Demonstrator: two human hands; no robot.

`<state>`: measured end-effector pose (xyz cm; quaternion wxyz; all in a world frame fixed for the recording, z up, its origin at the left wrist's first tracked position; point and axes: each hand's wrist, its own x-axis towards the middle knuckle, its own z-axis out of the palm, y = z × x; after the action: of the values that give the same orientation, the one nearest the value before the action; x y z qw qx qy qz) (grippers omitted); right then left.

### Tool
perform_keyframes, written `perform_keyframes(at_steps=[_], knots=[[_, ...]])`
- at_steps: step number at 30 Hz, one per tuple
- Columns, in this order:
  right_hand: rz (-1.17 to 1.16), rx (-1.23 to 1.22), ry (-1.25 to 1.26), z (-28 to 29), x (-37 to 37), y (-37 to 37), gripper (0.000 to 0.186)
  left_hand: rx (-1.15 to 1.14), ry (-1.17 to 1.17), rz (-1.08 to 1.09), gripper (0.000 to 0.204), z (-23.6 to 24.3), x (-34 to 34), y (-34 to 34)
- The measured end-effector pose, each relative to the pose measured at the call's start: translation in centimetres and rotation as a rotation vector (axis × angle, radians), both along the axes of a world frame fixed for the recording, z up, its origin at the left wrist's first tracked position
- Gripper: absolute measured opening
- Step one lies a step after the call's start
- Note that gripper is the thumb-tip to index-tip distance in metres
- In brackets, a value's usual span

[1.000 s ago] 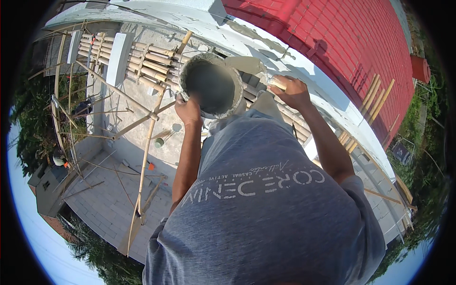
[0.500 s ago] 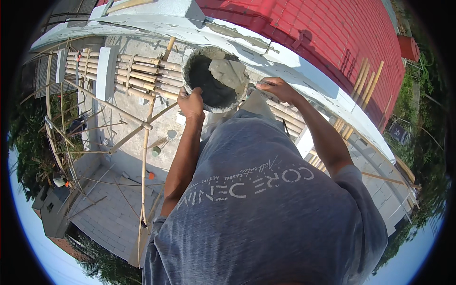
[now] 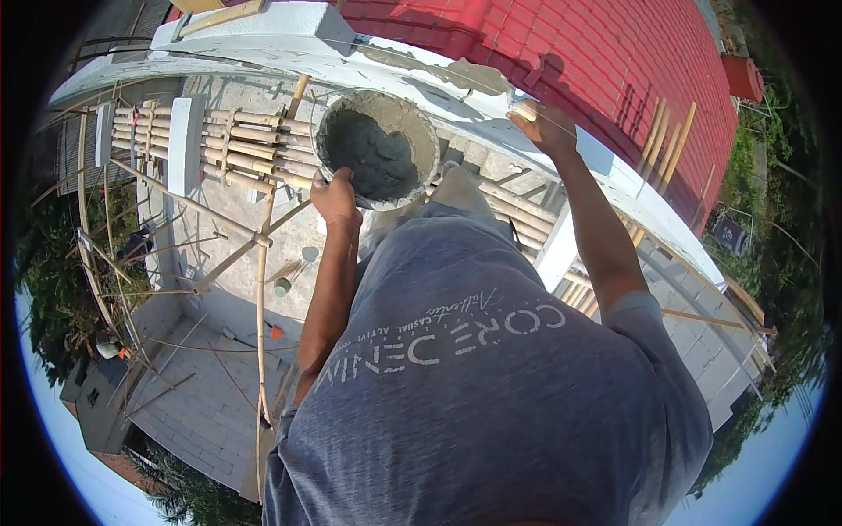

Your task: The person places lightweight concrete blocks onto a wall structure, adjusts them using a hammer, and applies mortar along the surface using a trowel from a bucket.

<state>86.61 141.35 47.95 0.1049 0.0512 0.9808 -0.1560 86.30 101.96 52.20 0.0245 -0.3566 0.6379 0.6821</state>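
My left hand (image 3: 337,197) is closed on the near-left rim of a round bucket (image 3: 427,140), its walls caked with grey. Wet grey mortar (image 3: 377,158) lies inside. To the right and farther off, my right hand (image 3: 551,131) grips the pale handle of a trowel (image 3: 526,110) beside the white wall top. The trowel's blade is hard to make out there. Just left of that hand, a patch of grey mortar (image 3: 478,76) covers part of the wall's upper edge, along the red roof.
Red roof tiles (image 3: 614,70) slope beyond the white wall. Bamboo poles (image 3: 250,145) form a platform at left, and an upright bamboo pole (image 3: 262,333) stands nearer. Far below lies a concrete floor (image 3: 237,263). A thin string (image 3: 421,54) runs along the wall top.
My right hand has carried the mortar-loaded trowel from above the bucket, right and away, to the wall edge. The bucket has shifted slightly left, still in my left hand.
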Motion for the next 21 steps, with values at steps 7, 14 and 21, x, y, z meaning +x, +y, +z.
perform_keyframes(at_steps=[7,14,21], knots=[[-0.116,0.036,0.185,-1.3,5.0,2.3,0.049,-0.032,-0.027,0.085,0.019,-1.3,1.7,-2.6],[-0.311,0.131,0.249,-2.3,9.4,3.9,0.046,-0.034,-0.04,0.155,0.03,-1.4,2.1,-4.4],[-0.36,0.194,0.395,-3.4,13.0,4.2,0.042,-0.086,-0.15,0.214,0.033,-0.9,1.9,-5.4]])
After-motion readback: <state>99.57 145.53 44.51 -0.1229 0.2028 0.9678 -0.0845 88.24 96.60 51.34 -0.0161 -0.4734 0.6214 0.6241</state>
